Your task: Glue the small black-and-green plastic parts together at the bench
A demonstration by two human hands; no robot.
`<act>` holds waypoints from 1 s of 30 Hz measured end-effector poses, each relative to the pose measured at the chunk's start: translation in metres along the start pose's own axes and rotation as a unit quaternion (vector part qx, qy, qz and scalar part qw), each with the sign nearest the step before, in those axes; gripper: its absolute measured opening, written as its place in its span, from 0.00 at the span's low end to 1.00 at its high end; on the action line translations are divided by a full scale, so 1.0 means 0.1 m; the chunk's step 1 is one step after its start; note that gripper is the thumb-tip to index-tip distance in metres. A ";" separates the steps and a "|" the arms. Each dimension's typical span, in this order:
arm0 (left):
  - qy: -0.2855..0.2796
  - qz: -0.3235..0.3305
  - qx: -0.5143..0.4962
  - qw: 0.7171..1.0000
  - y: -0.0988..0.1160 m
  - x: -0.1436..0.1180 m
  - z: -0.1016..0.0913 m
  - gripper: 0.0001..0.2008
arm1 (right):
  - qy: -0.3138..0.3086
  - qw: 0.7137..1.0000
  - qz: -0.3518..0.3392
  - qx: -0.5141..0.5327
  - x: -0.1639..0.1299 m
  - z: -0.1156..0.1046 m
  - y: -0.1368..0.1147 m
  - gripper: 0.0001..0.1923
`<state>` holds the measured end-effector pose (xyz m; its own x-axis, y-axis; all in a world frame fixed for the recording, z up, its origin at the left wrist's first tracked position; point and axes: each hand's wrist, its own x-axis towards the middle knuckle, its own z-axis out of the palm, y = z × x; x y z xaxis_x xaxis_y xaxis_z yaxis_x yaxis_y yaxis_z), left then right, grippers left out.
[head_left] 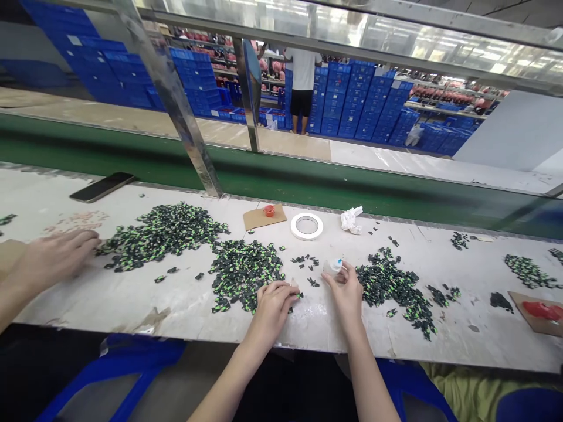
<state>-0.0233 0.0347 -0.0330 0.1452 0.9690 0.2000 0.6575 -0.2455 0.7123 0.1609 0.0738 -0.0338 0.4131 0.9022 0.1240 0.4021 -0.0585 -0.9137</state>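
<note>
My left hand (276,302) is closed, its fingertips pinching a small black-and-green piece (299,295) just above the worktable; its fingers hide most of the piece. In my right hand (347,290) is a small whitish bottle (332,268) with a blue spot at its top, held between thumb and fingers. Beside my left hand spreads a pile of small black-and-green pieces (246,269). A second such pile (393,284) lies right of my right hand. Several loose black bits (313,282) lie on the table between the hands.
Beyond my hands lie a white tape roll (295,227), a crumpled tissue (351,220) and cardboard (253,219) with a red cap-like item (269,210). A co-worker's hand (65,252) rests by another pile (167,231) at left, near a phone (102,187). A metal post (176,99) rises behind.
</note>
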 end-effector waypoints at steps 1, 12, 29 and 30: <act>0.007 -0.005 -0.004 1.000 0.00 -0.01 -0.02 0.09 | 0.016 1.000 -0.012 -0.019 -0.04 -0.01 -0.01 0.34; 0.055 -0.020 -0.035 0.998 -0.06 -0.14 -0.08 0.08 | 0.029 0.966 -0.172 -0.194 -0.56 0.22 0.06 0.22; 0.053 0.005 -0.054 0.997 0.07 -0.12 -0.05 0.09 | -0.131 0.978 0.004 0.160 -0.63 -0.04 -0.26 0.14; 0.056 0.010 -0.050 0.997 0.07 -0.12 -0.04 0.09 | -0.129 0.973 0.029 0.189 -0.64 -0.03 -0.25 0.14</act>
<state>-0.0234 0.0211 -0.0271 0.0704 0.9564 0.2836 0.5774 -0.2709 0.7702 0.1265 0.0164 -0.0177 0.1869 0.9823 0.0102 0.0348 0.0038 -0.9994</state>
